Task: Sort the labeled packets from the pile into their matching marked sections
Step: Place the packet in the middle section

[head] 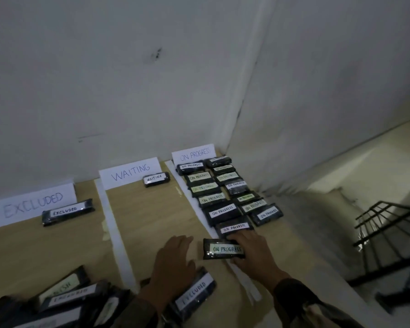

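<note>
**Setting an ON PROGRESS packet at the foot of its column**

Nearest, at the left edge of the bench (pixel 152 221), lies the unsorted pile (pixel 64 301) of dark labelled packets. A loose EXCLUDED packet (pixel 195 292) sits just beside the left wrist. The left hand (pixel 175 256) is flat, with fingers straight and lightly spread, and holds nothing.

The right hand (pixel 253 252) grips the right end of the ON PROGRESS packet (pixel 220 249), fingers over its far edge and thumb at its near edge. This packet lies across the white paper strip (pixel 194 204) that divides the sections, with much of it on the WAITING side.

To finish well, slide it right until it clears the strip. Then square it just below the last placed packet (pixel 234 227), label up and parallel to its neighbours. It should stay in the left column, since the right column runs close to the bench's edge.

Farther back, two columns of packets reach the ON PROGRESS sign (pixel 194 154). The WAITING sign (pixel 130 172) and the EXCLUDED sign (pixel 33 204) each have one packet.
</note>
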### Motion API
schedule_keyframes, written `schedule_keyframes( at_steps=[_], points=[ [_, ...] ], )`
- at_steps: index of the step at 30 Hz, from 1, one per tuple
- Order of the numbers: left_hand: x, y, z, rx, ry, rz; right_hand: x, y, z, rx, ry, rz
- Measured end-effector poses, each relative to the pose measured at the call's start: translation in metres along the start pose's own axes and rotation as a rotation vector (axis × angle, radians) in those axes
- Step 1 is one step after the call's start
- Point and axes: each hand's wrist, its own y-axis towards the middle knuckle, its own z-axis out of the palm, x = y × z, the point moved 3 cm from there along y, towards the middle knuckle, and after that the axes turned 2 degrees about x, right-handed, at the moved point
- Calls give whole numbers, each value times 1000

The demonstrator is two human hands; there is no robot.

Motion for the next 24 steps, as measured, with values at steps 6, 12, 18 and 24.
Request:
schedule_keyframes(
  at_steps=[6,12,18,24],
  points=[
    [-44,1,18,-27,98,90,-67,-20,-5,32,12,39],
    [-102,28,62,15,101,-50,-151,-10,-12,169,-20,69],
    [-141,43,109,-16,67,-116,-206,-2,-13,196,1,34],
    [-152,51,133,-28,98,-158,-227,10,-15,189,20,26]
  ],
)
